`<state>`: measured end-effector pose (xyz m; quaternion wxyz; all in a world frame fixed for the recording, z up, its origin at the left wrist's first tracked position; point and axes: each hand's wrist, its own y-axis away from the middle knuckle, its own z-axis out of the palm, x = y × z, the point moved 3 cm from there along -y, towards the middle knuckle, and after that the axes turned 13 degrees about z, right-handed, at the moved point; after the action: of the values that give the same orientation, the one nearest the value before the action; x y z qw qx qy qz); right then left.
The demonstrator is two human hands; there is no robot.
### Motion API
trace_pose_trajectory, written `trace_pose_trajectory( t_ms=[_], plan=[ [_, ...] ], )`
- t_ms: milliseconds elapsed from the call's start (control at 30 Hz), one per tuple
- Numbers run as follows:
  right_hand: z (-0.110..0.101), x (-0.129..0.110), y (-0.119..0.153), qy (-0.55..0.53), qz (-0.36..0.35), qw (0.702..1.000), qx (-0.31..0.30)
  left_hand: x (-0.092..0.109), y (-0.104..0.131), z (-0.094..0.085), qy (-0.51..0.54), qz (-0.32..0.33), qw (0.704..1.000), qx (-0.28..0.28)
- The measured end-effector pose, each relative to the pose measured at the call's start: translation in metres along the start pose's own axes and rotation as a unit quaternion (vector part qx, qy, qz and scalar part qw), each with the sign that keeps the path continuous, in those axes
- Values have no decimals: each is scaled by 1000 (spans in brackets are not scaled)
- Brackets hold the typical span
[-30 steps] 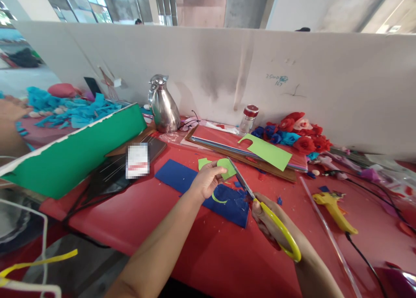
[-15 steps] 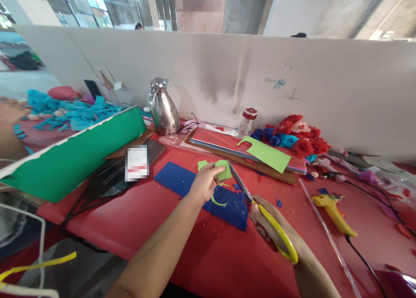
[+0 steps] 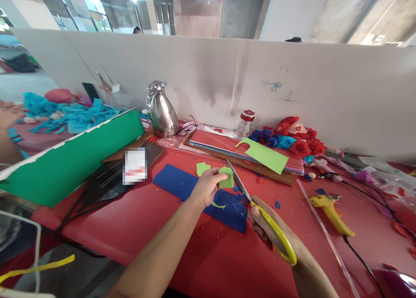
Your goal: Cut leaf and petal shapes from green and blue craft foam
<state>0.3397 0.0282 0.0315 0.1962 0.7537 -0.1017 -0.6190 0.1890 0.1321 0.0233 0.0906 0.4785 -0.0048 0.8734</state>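
Observation:
My left hand (image 3: 208, 188) is closed, pinching a small light green piece of paper (image 3: 227, 178) with a rounded edge. Yellow-handled scissors (image 3: 280, 235) sit in my right hand (image 3: 259, 217), fingers wrapped round the handles. The blades point up and away, right beside the green piece. Below both hands lies a blue sheet (image 3: 175, 181) with ragged blue scraps and a thin green paper strip (image 3: 219, 206) on it. Another green piece (image 3: 202, 168) rests just beyond my left hand.
A notched green sheet (image 3: 268, 157) lies on stacked coloured sheets (image 3: 211, 140). A steel jug (image 3: 162, 113), glass jar (image 3: 245, 124) and paper flowers (image 3: 299, 137) stand behind. At right is a yellow glue gun (image 3: 333, 213); at left, a green board (image 3: 81, 155) and another person's hand (image 3: 9, 113).
The green piece in my left hand has turned and shifted slightly down and right, so it faces the blades differently. The scissors stay nearly in place; the whole view has shifted slightly.

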Motion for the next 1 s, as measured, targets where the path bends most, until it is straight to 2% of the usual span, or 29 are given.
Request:
trace_pose_trajectory(
  t_ms=[100,533,1000],
  plan=[
    [1,3,-1,10,11,1000,-18,1,1,2,7,-6,1000,-4],
    [4,3,-2,-10,23,1000,-13,2,0,-1,-8,-7,1000,0],
    [4,-1,-1,-9,48,999,4,3,-5,-6,26,8,1000,8]
  ],
)
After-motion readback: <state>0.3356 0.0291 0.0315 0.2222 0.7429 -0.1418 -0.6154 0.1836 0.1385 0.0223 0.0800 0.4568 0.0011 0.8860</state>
